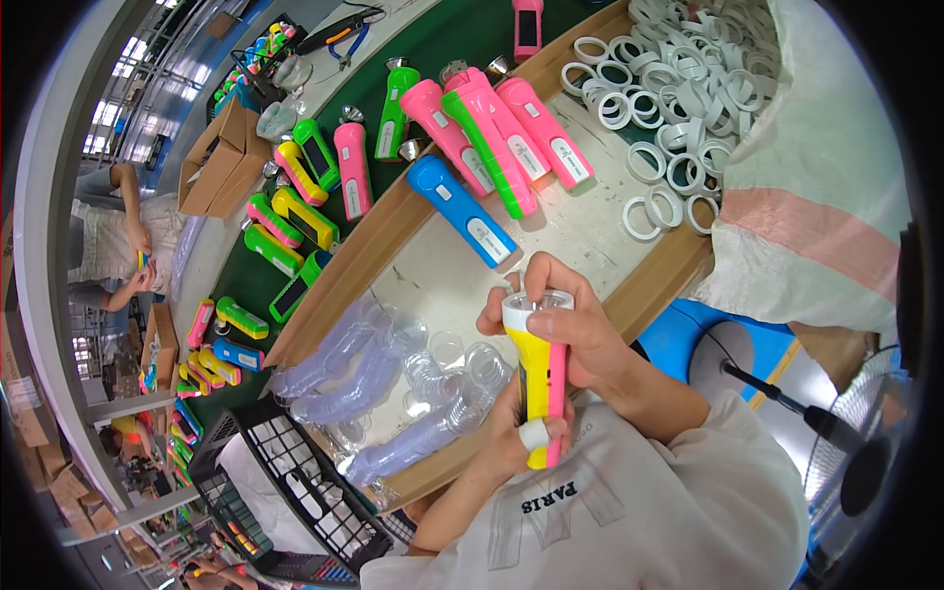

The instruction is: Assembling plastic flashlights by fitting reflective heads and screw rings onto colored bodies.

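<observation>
A yellow and pink flashlight [538, 379] stands nearly upright before my chest, its wide end up. My left hand [503, 433] is wrapped round its lower body, with white tape on one finger. At the top, my right hand [580, 329] grips the head, which has a white ring [514, 315] round it; the fingers bend over the rim, and part of the ring is hidden beneath them. Just beyond my hands, a blue flashlight [460, 211] lies in a shallow cardboard tray [615, 295]. Several pink and green flashlights [506, 138] lie farther back, across the tray's far side.
Loose white rings [678, 108] heap at the tray's right end, beside a white woven sack [816, 187]. Stacked clear discs [359, 364] fill its near left. Colourful flashlights [305, 216] line a green belt [251, 329]. A black crate [295, 482] stands left, a fan [851, 433] right; a co-worker [123, 241] sits across.
</observation>
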A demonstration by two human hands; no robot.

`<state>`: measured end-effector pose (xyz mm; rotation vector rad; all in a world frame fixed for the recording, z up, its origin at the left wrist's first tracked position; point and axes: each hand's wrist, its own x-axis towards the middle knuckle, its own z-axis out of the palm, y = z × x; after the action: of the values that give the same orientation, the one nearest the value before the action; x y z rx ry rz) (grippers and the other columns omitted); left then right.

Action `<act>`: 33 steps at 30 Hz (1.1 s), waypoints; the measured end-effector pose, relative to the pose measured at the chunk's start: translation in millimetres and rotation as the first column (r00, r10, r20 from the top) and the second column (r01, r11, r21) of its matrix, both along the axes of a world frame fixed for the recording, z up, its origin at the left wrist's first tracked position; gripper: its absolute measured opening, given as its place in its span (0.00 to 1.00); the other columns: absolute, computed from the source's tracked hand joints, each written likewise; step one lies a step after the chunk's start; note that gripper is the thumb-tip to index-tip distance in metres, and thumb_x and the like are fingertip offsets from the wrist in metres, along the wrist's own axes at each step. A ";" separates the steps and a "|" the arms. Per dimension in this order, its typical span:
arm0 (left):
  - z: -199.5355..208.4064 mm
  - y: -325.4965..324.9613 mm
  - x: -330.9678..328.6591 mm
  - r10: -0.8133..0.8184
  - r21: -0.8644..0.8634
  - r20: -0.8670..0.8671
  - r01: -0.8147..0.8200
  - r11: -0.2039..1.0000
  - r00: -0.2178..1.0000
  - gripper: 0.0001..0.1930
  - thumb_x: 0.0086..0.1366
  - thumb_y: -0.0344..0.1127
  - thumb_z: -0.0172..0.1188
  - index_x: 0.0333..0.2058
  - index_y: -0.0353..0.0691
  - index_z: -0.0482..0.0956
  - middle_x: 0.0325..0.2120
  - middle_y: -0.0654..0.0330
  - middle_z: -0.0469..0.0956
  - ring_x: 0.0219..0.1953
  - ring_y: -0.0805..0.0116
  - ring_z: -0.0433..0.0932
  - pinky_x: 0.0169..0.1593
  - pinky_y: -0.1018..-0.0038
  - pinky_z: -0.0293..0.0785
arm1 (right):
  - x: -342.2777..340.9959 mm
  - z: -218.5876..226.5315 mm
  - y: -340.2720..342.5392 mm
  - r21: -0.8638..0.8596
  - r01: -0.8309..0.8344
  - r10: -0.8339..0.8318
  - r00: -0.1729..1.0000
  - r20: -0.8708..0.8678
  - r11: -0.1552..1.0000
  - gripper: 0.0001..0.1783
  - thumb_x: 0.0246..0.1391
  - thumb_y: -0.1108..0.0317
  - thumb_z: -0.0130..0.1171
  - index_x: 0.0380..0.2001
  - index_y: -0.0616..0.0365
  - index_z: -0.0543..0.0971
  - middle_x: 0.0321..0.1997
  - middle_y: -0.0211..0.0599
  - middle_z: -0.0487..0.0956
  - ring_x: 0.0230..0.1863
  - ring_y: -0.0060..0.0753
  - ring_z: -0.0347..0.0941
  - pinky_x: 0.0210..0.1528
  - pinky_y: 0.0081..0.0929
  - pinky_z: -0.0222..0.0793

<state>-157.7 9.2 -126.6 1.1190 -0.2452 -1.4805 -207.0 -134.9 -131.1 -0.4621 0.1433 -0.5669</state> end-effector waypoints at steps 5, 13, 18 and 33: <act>5.4 8.7 -8.4 -0.228 -0.363 -0.598 -0.007 0.932 0.768 0.31 0.57 0.49 0.63 0.53 0.40 0.63 0.17 0.60 0.65 0.12 0.69 0.64 0.14 0.76 0.62 | 1.6 -8.6 11.1 0.236 -0.218 0.132 0.933 0.334 0.947 0.16 0.45 0.62 0.62 0.30 0.52 0.65 0.39 0.47 0.71 0.45 0.46 0.73 0.54 0.41 0.73; -8.2 -2.4 17.3 -0.055 0.015 0.873 0.086 0.996 0.484 0.25 0.52 0.36 0.69 0.44 0.36 0.65 0.28 0.55 0.79 0.29 0.63 0.81 0.33 0.70 0.75 | -10.8 -10.5 3.7 -0.252 0.045 -0.058 0.997 -0.046 0.967 0.18 0.46 0.69 0.63 0.32 0.51 0.62 0.41 0.51 0.73 0.46 0.40 0.74 0.55 0.41 0.71; -2.7 -11.3 33.1 -0.155 0.151 0.742 0.062 0.987 0.652 0.27 0.49 0.34 0.70 0.45 0.36 0.67 0.35 0.55 0.76 0.38 0.67 0.75 0.43 0.71 0.71 | -10.2 -9.2 -18.9 -0.317 -0.047 -0.047 0.958 -0.282 0.947 0.21 0.50 0.68 0.63 0.44 0.54 0.65 0.45 0.46 0.74 0.50 0.36 0.72 0.53 0.34 0.69; -4.5 -79.3 209.6 -0.066 0.052 0.975 0.073 0.996 0.214 0.21 0.59 0.36 0.62 0.50 0.34 0.73 0.51 0.50 0.72 0.47 0.58 0.76 0.47 0.69 0.73 | -76.3 -51.2 -91.0 -0.716 -0.694 -0.959 0.144 -0.246 0.080 0.15 0.41 0.67 0.67 0.31 0.65 0.78 0.55 0.57 0.67 0.51 0.53 0.67 0.50 0.41 0.68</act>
<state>51.8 -70.1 -131.1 1.9683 -1.2226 -0.5686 -283.2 -225.9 -182.3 -2.5200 1.3858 -0.5040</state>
